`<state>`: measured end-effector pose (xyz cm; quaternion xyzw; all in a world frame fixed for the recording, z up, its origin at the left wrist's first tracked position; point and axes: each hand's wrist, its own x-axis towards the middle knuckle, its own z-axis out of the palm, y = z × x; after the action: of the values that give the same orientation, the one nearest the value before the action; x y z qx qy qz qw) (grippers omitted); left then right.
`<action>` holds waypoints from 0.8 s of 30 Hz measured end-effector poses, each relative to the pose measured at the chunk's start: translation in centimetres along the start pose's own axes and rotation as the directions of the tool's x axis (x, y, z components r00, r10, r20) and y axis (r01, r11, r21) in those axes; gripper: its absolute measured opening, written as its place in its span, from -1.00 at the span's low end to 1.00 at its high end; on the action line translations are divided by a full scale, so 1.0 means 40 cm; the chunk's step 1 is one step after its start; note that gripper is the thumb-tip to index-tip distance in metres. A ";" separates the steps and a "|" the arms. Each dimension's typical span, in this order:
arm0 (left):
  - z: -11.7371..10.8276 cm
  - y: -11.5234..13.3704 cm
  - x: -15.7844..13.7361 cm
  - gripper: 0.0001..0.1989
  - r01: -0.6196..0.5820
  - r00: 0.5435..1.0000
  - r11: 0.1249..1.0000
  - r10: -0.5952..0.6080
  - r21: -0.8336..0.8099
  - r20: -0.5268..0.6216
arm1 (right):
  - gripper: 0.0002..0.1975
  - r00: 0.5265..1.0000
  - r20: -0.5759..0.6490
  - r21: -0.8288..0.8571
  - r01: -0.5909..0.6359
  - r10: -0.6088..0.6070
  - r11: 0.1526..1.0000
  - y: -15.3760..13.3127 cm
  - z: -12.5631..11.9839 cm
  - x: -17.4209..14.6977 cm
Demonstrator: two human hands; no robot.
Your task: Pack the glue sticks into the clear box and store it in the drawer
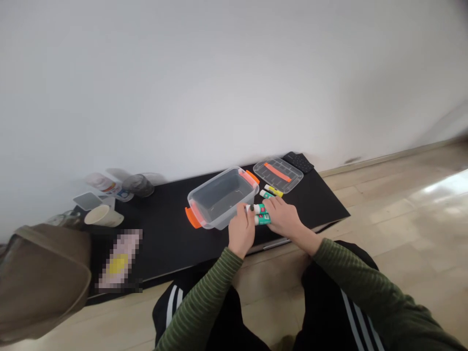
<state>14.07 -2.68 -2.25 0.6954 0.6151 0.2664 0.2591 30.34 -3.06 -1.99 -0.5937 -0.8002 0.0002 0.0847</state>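
Observation:
In the head view, my left hand point(241, 231) is closed on the white end of a glue stick point(260, 209) with a green label. My right hand point(285, 217) wraps the other end of that stick. A second glue stick point(262, 220) lies alongside it, just below, also between my hands; my fingers partly hide both. Beyond my right hand are another green-and-white glue stick point(266, 194) and a yellow stick with a white end point(274, 190), on the black table. Left of my hands stands an uncovered clear plastic box point(219, 214) with orange latches; no contents show in it.
A clear lid point(296, 174) with an orange handle lies behind the sticks, beside a black dotted object point(299, 162). At the left are a paper cup point(104, 216), a spray can point(107, 186), a dark grey item point(138, 185) and a brown bag point(44, 282). The wall borders the black table point(164, 243).

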 end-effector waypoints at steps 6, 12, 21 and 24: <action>0.014 0.008 0.011 -0.66 0.029 1.000 0.999 -0.029 0.043 -0.012 | -0.64 0.969 0.090 0.081 -0.240 0.232 0.967 0.087 0.005 -0.011; 0.090 -0.001 0.023 -0.63 -0.159 0.968 0.892 0.055 0.423 0.246 | -0.41 0.808 0.235 0.313 -0.589 0.540 0.745 0.240 0.045 0.035; 0.197 -0.044 0.086 -0.66 -0.219 0.962 0.756 0.061 0.617 0.267 | -0.31 0.798 0.376 0.212 -0.570 0.472 0.794 0.247 0.121 0.072; 0.199 -0.049 0.091 -0.66 -0.188 0.971 0.767 0.053 0.613 0.232 | -0.34 0.809 0.355 0.193 -0.554 0.468 0.810 0.240 0.133 0.074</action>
<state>18.52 0.90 -9.19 0.8033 0.5930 -0.0106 0.0544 37.90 3.10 -7.79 -0.7632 -0.6032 0.2265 0.0483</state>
